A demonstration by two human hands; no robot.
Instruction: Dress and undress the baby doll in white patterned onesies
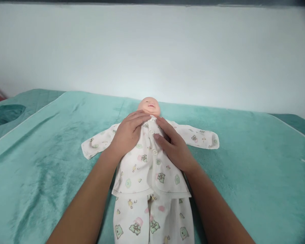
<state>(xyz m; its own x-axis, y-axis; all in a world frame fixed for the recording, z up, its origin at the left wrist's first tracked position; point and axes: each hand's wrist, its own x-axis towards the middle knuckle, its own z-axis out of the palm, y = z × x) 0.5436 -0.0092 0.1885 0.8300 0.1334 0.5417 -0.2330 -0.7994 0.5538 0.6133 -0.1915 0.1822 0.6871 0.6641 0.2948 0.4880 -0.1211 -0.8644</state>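
Baby doll (149,105): face up mid-sheet, head by the far edge at the wall (152,51).
White printed top (142,169): buttoned front, sleeves spread, hem over matching pants (132,217).
Clearance: bare green sheet (256,176) beyond both sleeves.
Left hand (128,130): unclenched, fingers extended, flat on upper chest.
Right hand (174,144): unclenched, fingers at collar, thumb near a button (155,152).

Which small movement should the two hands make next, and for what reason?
Perhaps slide the right hand gently down the shirt front to smooth it: this hand already lies on the cloth beside the buttons, and soft creases run below them. The left hand, on the other side, could steady the cloth.
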